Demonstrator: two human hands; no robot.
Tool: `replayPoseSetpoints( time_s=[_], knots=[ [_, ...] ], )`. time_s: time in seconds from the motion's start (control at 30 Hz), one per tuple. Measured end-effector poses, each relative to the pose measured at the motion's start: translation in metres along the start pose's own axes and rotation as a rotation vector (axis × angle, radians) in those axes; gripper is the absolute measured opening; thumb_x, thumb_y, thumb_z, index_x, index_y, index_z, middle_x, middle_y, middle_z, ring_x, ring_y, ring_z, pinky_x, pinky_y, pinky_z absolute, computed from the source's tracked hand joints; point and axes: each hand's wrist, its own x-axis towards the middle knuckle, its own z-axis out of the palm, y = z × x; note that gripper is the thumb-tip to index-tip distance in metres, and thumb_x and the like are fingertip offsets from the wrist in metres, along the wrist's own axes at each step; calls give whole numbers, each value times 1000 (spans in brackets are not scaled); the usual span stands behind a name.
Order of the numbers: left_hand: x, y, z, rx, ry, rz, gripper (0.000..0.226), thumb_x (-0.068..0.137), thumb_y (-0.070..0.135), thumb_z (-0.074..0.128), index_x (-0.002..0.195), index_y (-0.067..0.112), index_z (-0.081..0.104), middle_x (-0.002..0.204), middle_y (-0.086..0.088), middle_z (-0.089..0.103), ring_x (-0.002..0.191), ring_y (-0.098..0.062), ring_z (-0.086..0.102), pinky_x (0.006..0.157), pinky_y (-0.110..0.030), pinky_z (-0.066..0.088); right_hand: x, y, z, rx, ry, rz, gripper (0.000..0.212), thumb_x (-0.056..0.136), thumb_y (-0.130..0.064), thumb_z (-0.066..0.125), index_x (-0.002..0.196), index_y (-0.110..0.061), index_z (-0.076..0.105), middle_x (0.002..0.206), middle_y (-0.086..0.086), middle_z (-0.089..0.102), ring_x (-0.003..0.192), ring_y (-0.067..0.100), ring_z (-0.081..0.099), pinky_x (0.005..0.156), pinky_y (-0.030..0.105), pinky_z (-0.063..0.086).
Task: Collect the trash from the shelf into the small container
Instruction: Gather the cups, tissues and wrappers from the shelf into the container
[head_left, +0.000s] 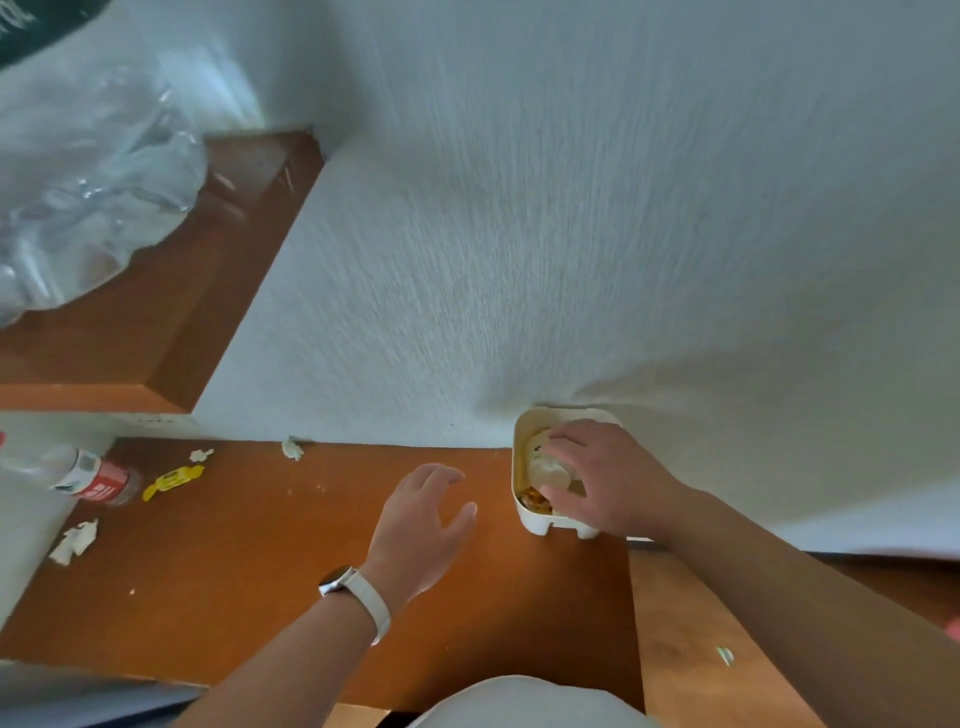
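The right hand (608, 478) lies over the small cream-white plastic container (545, 522), which stands on the brown wooden shelf (260, 561) against the white textured wall (571, 208). Its fingers and thumb curve round a white crumpled paper wad (545, 467) inside the container; whether they grip it or only rest on it I cannot tell. Just left of that hand, the left hand (421, 525) hovers above the shelf, wide, with fingers relaxed and holding nothing, a white-strapped wristwatch (335, 579) on its wrist. The remaining trash lies well to the left of the left hand: a small white paper scrap (292, 448) by the wall, a yellow twisted sweet wrapper (173, 480), a crumpled white tissue (75, 540), and a clear red-labelled plastic bottle (78, 475) on its side
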Motion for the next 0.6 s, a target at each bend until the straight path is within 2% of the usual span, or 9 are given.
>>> replayPoseSetpoints(
  time_s=[0.13, 0.2, 0.33, 0.47, 0.6],
  knots=[
    [-11, -17, -15, 163, -27, 69, 46, 93, 46, 49, 135, 31, 44, 142, 12, 42, 134, -10, 34, 111, -35, 27, 6, -24, 6, -39, 45, -50, 51, 89, -55, 43, 122, -19, 59, 128, 0, 59, 117, 22, 52, 102, 41, 38],
    [-17, -29, -23, 226, -46, 75, 51, 93, 50, 45, 140, 32, 39, 149, 11, 35, 139, -11, 27, 115, -38, 22, 13, -39, 12, -63, 66, -66, 51, 90, -54, 46, 126, -19, 57, 135, 2, 56, 123, 23, 51, 104, 42, 35],
    [-28, -58, -42, 291, -34, 80, 53, 93, 51, 45, 142, 33, 37, 153, 9, 32, 143, -15, 24, 115, -40, 19, 31, -72, 24, -98, 57, -91, 51, 90, -49, 51, 130, -18, 54, 140, 4, 51, 129, 23, 46, 105, 41, 36],
    [-43, -103, -66, 370, -18, 69, 56, 93, 55, 37, 143, 32, 36, 155, 6, 31, 144, -18, 24, 115, -42, 22, 53, -108, 40, -184, 12, -117, 52, 92, -51, 44, 133, -20, 48, 140, -1, 49, 127, 19, 45, 102, 36, 41],
    [-62, -159, -99, 441, -10, 12, 58, 92, 58, 28, 143, 32, 36, 155, 4, 33, 144, -20, 25, 116, -43, 24, 80, -149, 62, -225, -43, -136, 52, 93, -53, 41, 134, -22, 46, 141, -3, 48, 129, 16, 43, 105, 34, 38]
  ],
)
